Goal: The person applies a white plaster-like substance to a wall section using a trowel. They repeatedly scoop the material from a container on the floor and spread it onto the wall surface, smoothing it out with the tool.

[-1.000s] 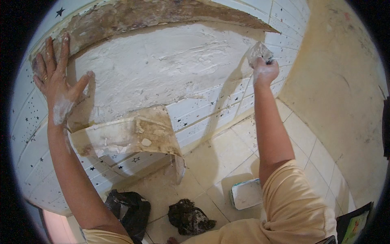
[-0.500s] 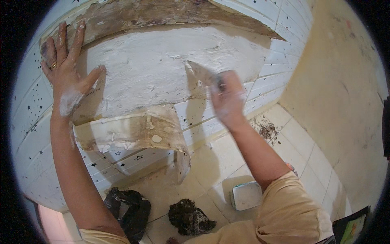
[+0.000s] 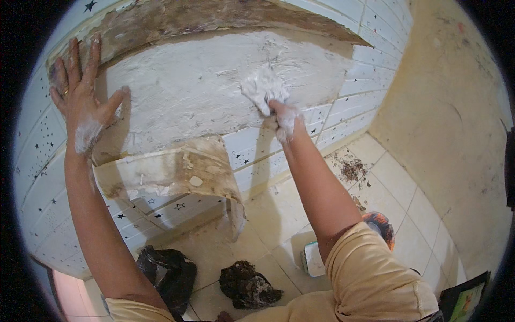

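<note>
White putty covers a bare patch of wall (image 3: 182,80), its surface streaked and ridged. My left hand (image 3: 86,102) is spread with fingers apart against the upper left, pressing on the end of a peeled wallpaper strip (image 3: 193,19) that curls back along the top of the patch. In my right hand (image 3: 287,119) is a putty knife (image 3: 264,88), its blade face heaped with white putty and held at the lower right part of the patch. Putty smears both wrists. Below the patch, a loose flap of wallpaper (image 3: 166,172) folds down, brown and stained on its back.
On the tiled floor (image 3: 263,214) lie a black plastic bag (image 3: 169,273) and a dark crumpled lump (image 3: 248,284). My right arm partly hides a white tub (image 3: 314,260) and an orange-rimmed bucket (image 3: 378,225). Debris (image 3: 351,167) lies by the corner, beside a yellowish wall (image 3: 445,123).
My right hand has turned and moved slightly left and up, so the knife's putty-laden face now shows. The orange-rimmed bucket has come into fuller view. My left hand stays on the wallpaper.
</note>
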Motion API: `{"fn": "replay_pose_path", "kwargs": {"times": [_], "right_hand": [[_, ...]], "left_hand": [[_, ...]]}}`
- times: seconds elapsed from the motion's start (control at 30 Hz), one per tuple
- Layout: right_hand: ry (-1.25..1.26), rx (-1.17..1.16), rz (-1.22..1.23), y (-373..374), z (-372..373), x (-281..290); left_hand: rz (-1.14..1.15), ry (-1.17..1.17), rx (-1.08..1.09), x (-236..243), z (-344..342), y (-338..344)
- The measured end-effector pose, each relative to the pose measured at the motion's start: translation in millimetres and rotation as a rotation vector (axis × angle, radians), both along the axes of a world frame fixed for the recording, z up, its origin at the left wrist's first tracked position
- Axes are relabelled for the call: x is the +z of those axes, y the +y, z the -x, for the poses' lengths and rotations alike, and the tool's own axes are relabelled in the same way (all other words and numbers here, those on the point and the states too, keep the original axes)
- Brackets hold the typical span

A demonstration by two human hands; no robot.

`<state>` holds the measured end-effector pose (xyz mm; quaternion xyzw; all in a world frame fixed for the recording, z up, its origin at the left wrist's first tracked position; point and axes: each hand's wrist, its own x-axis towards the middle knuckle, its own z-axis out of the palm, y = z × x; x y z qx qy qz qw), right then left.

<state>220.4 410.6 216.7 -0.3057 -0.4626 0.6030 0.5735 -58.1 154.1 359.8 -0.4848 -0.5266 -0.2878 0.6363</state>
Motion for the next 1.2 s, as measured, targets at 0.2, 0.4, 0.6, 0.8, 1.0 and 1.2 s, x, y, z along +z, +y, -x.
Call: {"fn": "replay_pose_path", "kwargs": {"times": [0.2, 0.4, 0.6, 0.8, 1.0, 1.2], "right_hand": [[0.206, 0.274, 0.275, -31.7, -49.8, -41.9], [0.027, -0.147, -0.203, -45.7, -74.0, 19.9], [-0.749, -1.086, -0.941, -21.3, -42.7, 71.0], [-0.728, -0.825, -1.07, -55.4, 52.4, 75.2], [-0.731, -0.458, -1.33, -142.7, 58.5, 62.4], [-0.834, -0.926, -1.192, -89.6, -37.8, 90.5]], "left_hand": [[0.004, 0.005, -0.001, 3.9, -5.7, -3.5], [-0.004, 0.021, -0.007, 0.7, -0.9, -3.1], [-0.019, 0.004, -0.023, 0.6, -3.3, 2.2], [-0.023, -0.01, 0.011, 1.8, -2.0, 4.9], [-0.015, 0.021, -0.003, -0.2, -2.0, -0.4], [-0.009, -0.028, -0.016, 0.1, -2.4, -0.7]]}}
